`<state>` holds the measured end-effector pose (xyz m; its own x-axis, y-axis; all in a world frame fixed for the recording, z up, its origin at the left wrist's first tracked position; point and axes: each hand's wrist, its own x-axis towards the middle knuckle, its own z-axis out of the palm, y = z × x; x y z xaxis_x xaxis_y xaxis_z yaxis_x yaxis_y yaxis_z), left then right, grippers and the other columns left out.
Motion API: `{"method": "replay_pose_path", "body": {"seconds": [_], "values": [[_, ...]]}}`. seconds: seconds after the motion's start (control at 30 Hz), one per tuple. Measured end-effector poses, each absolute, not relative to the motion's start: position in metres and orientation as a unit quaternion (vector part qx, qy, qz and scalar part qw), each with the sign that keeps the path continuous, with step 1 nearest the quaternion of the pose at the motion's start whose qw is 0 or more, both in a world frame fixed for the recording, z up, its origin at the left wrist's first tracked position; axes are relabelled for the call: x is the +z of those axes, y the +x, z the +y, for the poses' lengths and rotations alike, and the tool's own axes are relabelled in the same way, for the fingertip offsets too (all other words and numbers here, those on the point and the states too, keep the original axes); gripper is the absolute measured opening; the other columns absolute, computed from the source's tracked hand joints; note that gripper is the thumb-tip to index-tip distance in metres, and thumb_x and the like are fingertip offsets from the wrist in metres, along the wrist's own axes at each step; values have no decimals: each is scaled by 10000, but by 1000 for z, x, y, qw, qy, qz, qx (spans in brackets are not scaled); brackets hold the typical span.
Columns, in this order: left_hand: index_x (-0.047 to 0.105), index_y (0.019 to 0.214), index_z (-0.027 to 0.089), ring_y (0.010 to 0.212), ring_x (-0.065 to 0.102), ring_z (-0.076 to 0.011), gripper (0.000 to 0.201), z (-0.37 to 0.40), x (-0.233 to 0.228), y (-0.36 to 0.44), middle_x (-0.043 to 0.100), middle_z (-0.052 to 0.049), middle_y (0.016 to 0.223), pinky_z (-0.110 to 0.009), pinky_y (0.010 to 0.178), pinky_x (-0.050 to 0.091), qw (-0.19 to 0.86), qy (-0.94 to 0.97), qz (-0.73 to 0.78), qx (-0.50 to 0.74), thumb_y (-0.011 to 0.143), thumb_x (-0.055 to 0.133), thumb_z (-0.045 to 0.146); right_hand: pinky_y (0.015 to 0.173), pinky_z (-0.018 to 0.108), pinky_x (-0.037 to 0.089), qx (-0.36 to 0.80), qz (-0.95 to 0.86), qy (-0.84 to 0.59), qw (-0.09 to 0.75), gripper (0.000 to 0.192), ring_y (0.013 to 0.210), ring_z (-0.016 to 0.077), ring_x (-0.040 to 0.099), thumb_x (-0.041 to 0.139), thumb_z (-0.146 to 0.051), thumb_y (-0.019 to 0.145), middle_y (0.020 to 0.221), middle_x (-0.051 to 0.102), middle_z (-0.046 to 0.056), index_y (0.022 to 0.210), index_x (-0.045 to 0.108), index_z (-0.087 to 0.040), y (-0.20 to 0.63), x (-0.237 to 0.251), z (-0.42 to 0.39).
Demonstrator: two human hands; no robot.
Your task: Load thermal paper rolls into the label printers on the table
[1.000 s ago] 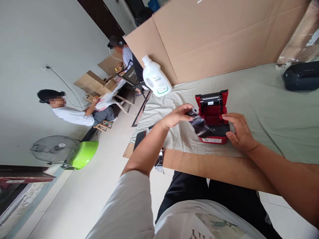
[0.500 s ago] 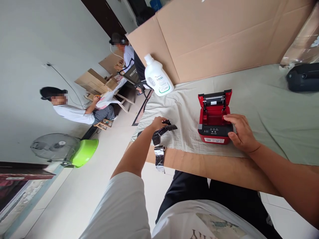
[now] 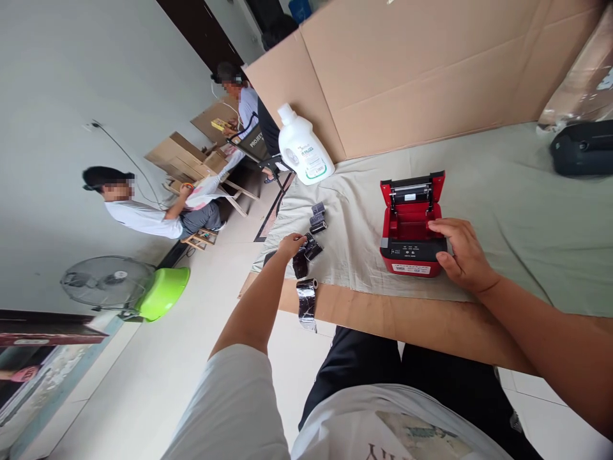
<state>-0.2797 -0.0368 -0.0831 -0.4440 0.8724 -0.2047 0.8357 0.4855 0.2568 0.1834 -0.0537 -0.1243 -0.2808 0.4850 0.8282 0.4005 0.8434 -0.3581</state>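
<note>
The left hand (image 3: 290, 243) rested at the near left edge of the cloth-covered surface (image 3: 517, 211), its fingers curled over a dark strip of ribbon (image 3: 306, 250) that lay crumpled there; whether it was pinching the strip or only touching it could not be told. A small dark roll (image 3: 318, 217) lay just beyond, farther along the cloth, and another shiny strip (image 3: 307, 303) hung over the near edge of the cardboard under the cloth. The right hand (image 3: 462, 255) gripped the near right corner of the red printer (image 3: 412, 227), thumb on its front face and fingers over the top, steadying it. The printer stood well to the right of the ribbon, its lid (image 3: 412, 186) tipped up and back, the bay inside bare and red.

Handled well, the ribbon would want a light pinch by its end, kept flat and untwisted, since it looked thin and prone to creasing. Keeping the printer pinned with the right hand seemed sensible, as the cloth underneath could slide. A white bottle (image 3: 301, 148) stood at the far left, a black case (image 3: 582, 148) at the far right.
</note>
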Motion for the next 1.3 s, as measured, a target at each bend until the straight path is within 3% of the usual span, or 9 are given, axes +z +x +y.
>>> {"method": "replay_pose_path", "body": {"seconds": [0.2, 0.33, 0.47, 0.67, 0.83, 0.93, 1.03, 1.17, 1.3], "values": [[714, 1068, 209, 1052, 649, -333, 526, -36, -80, -263, 730, -141, 1072, -366, 808, 485, 139, 460, 875, 56, 650, 775, 523, 944, 558, 493, 42, -801, -288, 524, 439, 1130, 344, 611, 418, -446, 974, 1197, 657, 149, 1327, 527, -209, 184, -125, -53], [729, 1013, 170, 957, 668, -326, 390, -37, -60, -259, 743, -118, 906, -373, 769, 486, 145, 444, 880, 83, 698, 737, 400, 949, 551, 490, 54, -800, -294, 520, 423, 1129, 332, 614, 413, -462, 977, 1193, 661, 133, 1315, 529, -236, 184, -124, -54], [719, 1039, 159, 934, 664, -257, 345, -40, -22, -244, 738, -72, 938, -327, 770, 489, 172, 461, 860, 134, 760, 687, 359, 952, 540, 485, 55, -799, -285, 526, 416, 1138, 324, 594, 427, -441, 980, 1193, 658, 150, 1297, 549, -201, 183, -122, -55], [718, 1051, 149, 879, 661, -176, 537, -60, 37, -155, 715, -91, 1033, -285, 772, 533, 591, 529, 582, 179, 631, 862, 451, 953, 532, 487, 57, -798, -288, 526, 386, 1144, 320, 580, 433, -419, 981, 1184, 658, 157, 1246, 587, -185, 182, -122, -56], [725, 1026, 163, 833, 651, -156, 470, -64, 50, -76, 719, -88, 1017, -204, 609, 482, 672, 575, 460, 82, 671, 842, 448, 962, 529, 490, 43, -799, -285, 527, 380, 1126, 312, 596, 484, -441, 965, 1192, 665, 151, 1235, 596, -197, 184, -118, -57], [714, 1044, 172, 794, 635, -143, 436, -54, 43, -46, 710, -55, 941, -209, 606, 467, 631, 628, 448, 81, 715, 789, 448, 967, 519, 496, 16, -805, -272, 527, 403, 1127, 311, 602, 582, -481, 919, 1171, 672, 140, 1215, 596, -207, 182, -115, -60], [718, 1034, 144, 808, 637, -159, 361, -42, 33, -22, 702, -40, 876, -255, 702, 492, 498, 730, 460, 85, 802, 689, 420, 935, 486, 519, -25, -799, -266, 539, 444, 1071, 297, 618, 714, -506, 829, 1054, 680, 113, 1145, 598, -216, 178, -114, -65], [729, 1090, 171, 1041, 658, -219, 292, -30, 16, 8, 733, -52, 1088, -298, 923, 483, 246, 828, 503, 12, 844, 620, 286, 925, 466, 525, -65, -773, -291, 560, 510, 1050, 283, 620, 746, -567, 784, 1046, 665, 107, 1125, 595, -219, 174, -117, -70], [708, 1163, 176, 1092, 662, -268, 339, -23, 6, 30, 727, -97, 1162, -335, 910, 494, 121, 839, 521, -101, 893, 558, 316, 954, 450, 497, -107, -809, -272, 510, 380, 1130, 276, 590, 712, -493, 846, 1114, 683, 92, 1125, 650, -243, 175, -115, -75]]}}
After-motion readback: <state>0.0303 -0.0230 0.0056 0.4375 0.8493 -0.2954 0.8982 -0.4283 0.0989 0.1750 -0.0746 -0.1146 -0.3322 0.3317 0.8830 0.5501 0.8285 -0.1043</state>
